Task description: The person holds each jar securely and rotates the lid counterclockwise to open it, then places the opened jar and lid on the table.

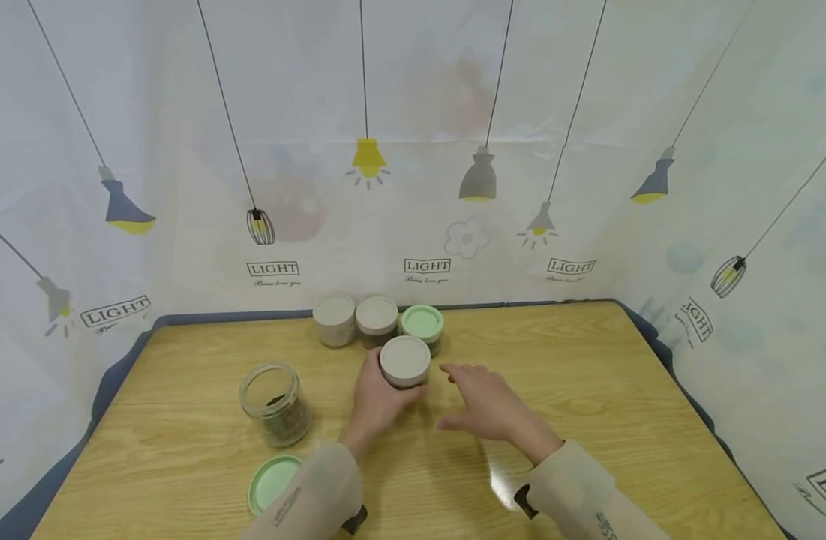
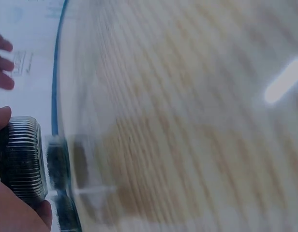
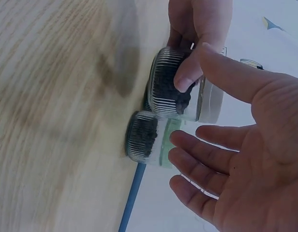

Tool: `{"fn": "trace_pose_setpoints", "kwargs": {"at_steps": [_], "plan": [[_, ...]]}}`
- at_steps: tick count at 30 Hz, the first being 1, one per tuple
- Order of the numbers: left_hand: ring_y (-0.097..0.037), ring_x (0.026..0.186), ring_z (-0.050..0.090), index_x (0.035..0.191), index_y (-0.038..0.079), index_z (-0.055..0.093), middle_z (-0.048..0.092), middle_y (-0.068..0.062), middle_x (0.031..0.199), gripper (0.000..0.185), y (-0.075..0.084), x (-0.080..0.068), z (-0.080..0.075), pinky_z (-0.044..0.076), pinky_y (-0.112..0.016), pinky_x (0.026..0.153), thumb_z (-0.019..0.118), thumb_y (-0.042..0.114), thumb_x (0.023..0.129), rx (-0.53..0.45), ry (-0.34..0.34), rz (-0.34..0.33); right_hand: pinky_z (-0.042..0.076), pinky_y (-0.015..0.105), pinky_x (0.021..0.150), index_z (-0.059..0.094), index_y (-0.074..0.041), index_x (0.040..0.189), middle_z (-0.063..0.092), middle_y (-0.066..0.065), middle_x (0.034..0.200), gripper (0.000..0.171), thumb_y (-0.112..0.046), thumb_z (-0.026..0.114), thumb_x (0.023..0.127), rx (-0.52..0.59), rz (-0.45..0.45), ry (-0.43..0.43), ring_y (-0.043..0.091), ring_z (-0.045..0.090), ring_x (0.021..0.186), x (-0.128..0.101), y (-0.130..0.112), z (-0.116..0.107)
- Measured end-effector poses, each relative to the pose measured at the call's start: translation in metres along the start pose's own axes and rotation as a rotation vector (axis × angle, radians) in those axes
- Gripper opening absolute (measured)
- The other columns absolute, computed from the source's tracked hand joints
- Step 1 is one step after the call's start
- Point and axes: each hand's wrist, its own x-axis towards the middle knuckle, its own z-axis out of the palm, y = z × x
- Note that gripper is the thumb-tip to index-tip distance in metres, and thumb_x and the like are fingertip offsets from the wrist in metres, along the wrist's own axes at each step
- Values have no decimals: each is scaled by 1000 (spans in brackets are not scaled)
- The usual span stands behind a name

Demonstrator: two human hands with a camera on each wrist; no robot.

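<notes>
My left hand (image 1: 375,397) grips a ribbed glass jar with a beige lid (image 1: 404,361), fingers and thumb curled round its wall; the right-wrist view shows my thumb pressed across the ribbing over the dark contents inside. The jar stands near the middle of the light wooden table (image 1: 588,390), just in front of a row of three closed jars at the far edge: two beige-lidded jars (image 1: 355,319) and a green-lidded jar (image 1: 422,325). The held jar sits just beside the green-lidded one; whether they touch I cannot tell. My right hand (image 1: 490,405) hovers to the right of the held jar, fingers straight and slightly spread, holding nothing, palm turned toward the jar and near it without contact. To the left stands an open clear glass jar (image 1: 275,403) with dark contents, well apart from my left hand, and its loose green lid (image 1: 272,484) lies flat near the table's near edge beside my left sleeve. The right half of the table is bare wood as far as the dark blue border (image 1: 662,345) beneath the printed curtain (image 1: 413,150).
</notes>
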Motion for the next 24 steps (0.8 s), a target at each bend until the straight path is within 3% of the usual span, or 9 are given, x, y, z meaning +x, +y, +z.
{"fn": "trace_pose_setpoints", "kwargs": {"at_steps": [7,14,19,24], "plan": [[-24,126,54,137,15,42,56,-5,134,92,5,-16,-3,39,-48,110,93,29,61,-42,-87,53,36,57,109,40,-3,146,49,22,143,92,-51,78,77,21,-12,86,40,45,132,-5,-6,-10],[-25,126,54,136,14,42,56,-7,133,90,9,-32,-8,41,-50,108,90,41,65,-24,-149,104,36,57,109,39,-7,146,48,19,144,92,-57,74,77,-1,-76,134,38,46,133,-7,-12,-13],[-27,124,55,136,12,42,57,-11,132,83,10,-41,-10,43,-50,106,88,32,69,-11,-180,123,36,56,110,42,-9,146,48,16,144,93,-59,75,75,-16,-98,153,36,44,133,-8,-18,-10],[-27,125,54,138,14,41,56,-9,134,84,6,-48,-11,43,-50,107,86,20,68,3,-214,100,41,53,105,42,-9,146,48,14,142,96,-62,74,73,-31,-114,153,35,47,129,-9,-24,-5]]}}
